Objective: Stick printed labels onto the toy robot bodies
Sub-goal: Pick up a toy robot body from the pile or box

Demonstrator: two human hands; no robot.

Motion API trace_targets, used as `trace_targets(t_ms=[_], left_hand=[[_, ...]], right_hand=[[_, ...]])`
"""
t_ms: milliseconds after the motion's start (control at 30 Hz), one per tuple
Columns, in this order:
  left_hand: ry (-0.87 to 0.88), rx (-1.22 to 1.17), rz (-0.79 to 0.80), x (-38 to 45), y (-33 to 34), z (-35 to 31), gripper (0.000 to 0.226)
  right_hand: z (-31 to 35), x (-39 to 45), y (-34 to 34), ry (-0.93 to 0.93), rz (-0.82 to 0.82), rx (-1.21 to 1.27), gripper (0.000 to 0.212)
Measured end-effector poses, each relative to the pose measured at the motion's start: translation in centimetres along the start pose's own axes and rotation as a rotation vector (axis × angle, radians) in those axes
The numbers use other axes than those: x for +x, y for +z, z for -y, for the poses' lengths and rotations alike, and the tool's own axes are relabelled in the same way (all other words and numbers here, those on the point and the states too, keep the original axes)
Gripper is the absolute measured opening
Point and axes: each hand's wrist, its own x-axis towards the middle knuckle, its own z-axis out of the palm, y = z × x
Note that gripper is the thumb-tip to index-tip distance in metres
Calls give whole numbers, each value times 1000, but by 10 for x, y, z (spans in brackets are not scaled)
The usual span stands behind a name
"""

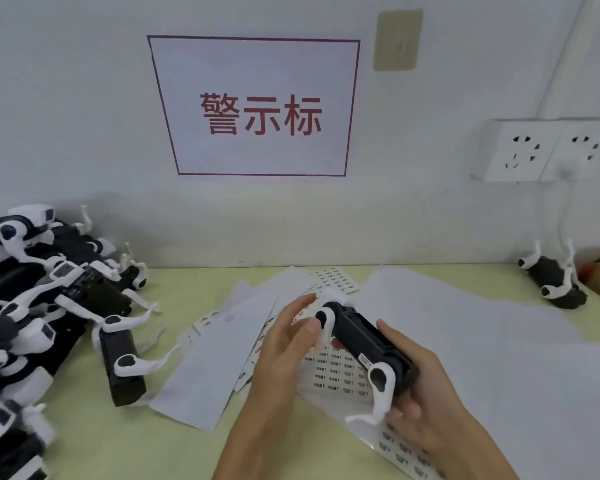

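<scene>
Right hand [426,389] grips toy robot body [364,344] above label sheets [336,372] on tabletop [125,441] | left hand [284,344] pinches its far end | body black, white limbs | wall sign [257,109] reads 警示标

Pale wall [84,98] (red-lettered sign [257,109], double socket [541,150]) behind yellow-green table [118,441].

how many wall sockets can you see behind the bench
2: the near wall socket and the far wall socket are mounted side by side on the wall at the right, above the table. Nothing appears plugged into either.
</scene>
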Motion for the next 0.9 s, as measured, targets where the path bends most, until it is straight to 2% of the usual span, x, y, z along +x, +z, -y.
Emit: trace_targets(t_ms=[100,167,267,333,400,500,600,733,900], left_hand=[[31,20,69,2,-5,-1,43],[-9,-13,97,3,-6,-1,48],[-51,-85,149,3,-9,2,57],[-42,-109,141,4,-10,3,64],[-16,-100,81,6,-10,4,67],[9,-109,-84,6,-4,3,63],[19,-131,-200,6,1,3,53],[15,-180,-242,6,3,1,47],[15,-203,-227,6,3,0,54]], right_hand=[[3,-2,-1,75,23,27,54],[3,-3,-2,112,68,81,48],[2,-2,-1,107,106,189,65],[1,-1,0,72,74,170,44],[4,1,0,3,-5,120,32],[4,4,-3,-152,-46,110,42],[1,5,-2,-307,-15,-29,45],[1,6,3,-393,-82,-150,39],[0,5,4,-496,-99,-178,37]])
